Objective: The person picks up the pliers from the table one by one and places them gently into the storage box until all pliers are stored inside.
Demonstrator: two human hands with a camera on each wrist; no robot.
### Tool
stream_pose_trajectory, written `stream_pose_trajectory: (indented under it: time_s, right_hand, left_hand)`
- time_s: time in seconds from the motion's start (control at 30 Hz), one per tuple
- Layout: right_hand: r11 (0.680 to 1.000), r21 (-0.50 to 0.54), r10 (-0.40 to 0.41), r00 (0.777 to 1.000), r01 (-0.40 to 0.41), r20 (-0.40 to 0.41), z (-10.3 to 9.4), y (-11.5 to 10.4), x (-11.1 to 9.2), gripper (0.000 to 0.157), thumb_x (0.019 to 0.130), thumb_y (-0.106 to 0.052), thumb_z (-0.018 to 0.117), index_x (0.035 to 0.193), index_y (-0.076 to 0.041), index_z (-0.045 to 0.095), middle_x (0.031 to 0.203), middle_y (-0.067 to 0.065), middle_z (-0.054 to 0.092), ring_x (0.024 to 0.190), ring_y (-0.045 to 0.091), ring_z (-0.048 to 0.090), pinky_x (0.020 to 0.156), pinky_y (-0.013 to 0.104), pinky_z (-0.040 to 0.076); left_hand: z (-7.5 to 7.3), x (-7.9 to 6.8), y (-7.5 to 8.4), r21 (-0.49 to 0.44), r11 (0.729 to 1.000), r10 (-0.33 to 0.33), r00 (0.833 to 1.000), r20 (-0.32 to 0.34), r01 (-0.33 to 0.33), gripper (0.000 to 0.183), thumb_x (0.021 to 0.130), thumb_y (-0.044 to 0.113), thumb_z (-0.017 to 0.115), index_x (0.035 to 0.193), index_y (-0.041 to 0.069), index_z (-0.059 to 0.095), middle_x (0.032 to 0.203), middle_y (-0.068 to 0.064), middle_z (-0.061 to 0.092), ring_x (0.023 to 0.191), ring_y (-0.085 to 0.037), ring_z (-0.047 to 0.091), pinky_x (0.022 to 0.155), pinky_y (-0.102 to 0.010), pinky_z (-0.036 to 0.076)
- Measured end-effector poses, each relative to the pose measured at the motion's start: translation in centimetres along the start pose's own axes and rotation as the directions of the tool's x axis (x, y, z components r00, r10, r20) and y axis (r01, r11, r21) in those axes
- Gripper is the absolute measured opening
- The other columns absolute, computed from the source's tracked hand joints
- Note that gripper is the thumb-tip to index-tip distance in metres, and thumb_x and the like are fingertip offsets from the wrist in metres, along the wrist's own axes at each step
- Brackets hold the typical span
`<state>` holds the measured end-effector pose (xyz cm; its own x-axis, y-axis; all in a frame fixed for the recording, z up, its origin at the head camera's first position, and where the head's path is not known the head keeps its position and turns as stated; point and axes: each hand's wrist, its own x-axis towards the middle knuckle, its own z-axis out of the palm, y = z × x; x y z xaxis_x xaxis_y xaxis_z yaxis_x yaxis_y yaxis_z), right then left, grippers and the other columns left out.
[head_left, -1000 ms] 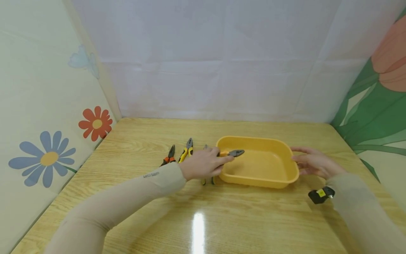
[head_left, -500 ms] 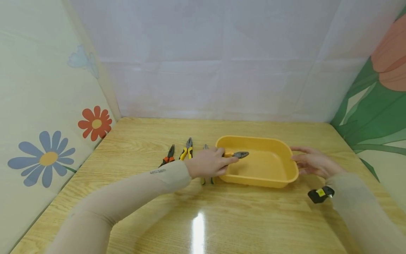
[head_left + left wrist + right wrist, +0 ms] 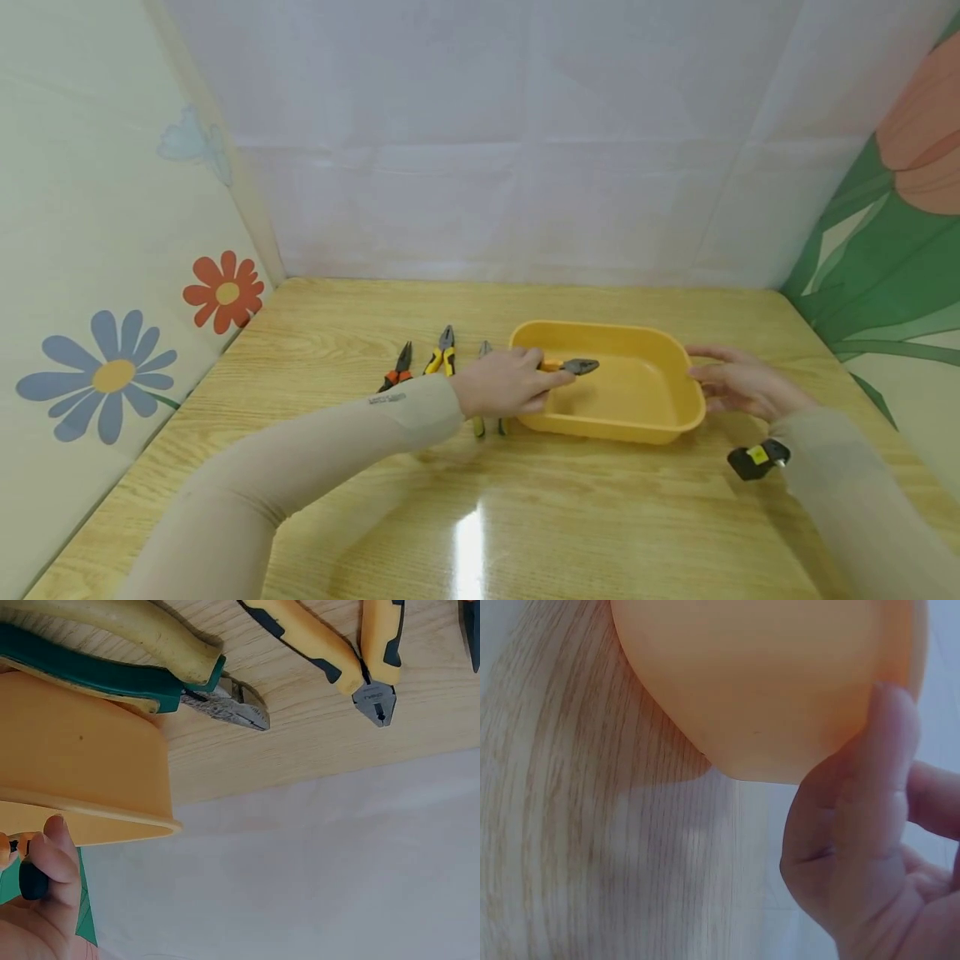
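Note:
My left hand [image 3: 510, 382] grips combination pliers [image 3: 580, 366] by their orange and black handles. Their grey head points right, above the inside of a yellow plastic bin [image 3: 607, 429], and the hand covers part of the left rim. In the left wrist view, one black handle end [image 3: 34, 879] shows between thumb and fingers. At the opposite end, my right hand [image 3: 750, 385] touches the bin's outer wall with relaxed fingers. The right wrist view has the thumb and fingers against that wall [image 3: 765, 690]. No pliers show inside the bin.
Left of the bin lie green-and-yellow-handled cutting pliers [image 3: 90, 679], partly under my left arm, yellow-and-black pliers [image 3: 442, 354] and orange-and-black long-nose pliers [image 3: 399, 371]. All rest on the wooden table [image 3: 600, 525]. A pale cloth wall [image 3: 510, 167] closes the back.
My left hand has moved a little to the right with the pliers, farther over the bin. The right hand and the bin have stayed in place.

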<state>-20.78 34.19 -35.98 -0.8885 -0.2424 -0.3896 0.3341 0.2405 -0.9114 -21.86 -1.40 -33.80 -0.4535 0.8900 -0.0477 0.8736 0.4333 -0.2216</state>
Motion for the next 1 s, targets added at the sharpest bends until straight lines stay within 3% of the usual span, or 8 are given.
stream_pose_trajectory:
  time_s: [0.77, 1.0]
  right_hand:
    - [0.999, -0.032, 0.012, 1.000, -0.013, -0.024, 0.1, -0.1, -0.1, 0.067, 0.100, -0.007, 0.047, 0.149, 0.008, 0.003, 0.094, -0.004, 0.062, 0.083, 0.013, 0.063, 0.072, 0.035, 0.056]
    - [0.999, -0.029, 0.015, 1.000, -0.015, -0.025, 0.1, 0.0, -0.1, 0.068, 0.101, -0.008, 0.047, 0.149, 0.007, 0.002, 0.094, -0.004, 0.062, 0.082, 0.012, 0.063, 0.071, 0.035, 0.056]
  left_hand:
    - [0.1, 2.2, 0.4, 0.076, 0.996, 0.049, 0.998, 0.044, -0.053, 0.047, 0.103, 0.030, 0.039, 0.150, 0.028, 0.039, 0.105, -0.008, 0.057, 0.073, -0.014, 0.049, 0.054, -0.023, 0.044]
    - [0.0, 3.3, 0.5, 0.081, 0.996, 0.038, 0.993, 0.108, -0.047, 0.049, 0.104, 0.030, 0.033, 0.153, 0.029, 0.034, 0.105, -0.006, 0.056, 0.071, -0.013, 0.044, 0.054, -0.023, 0.040]
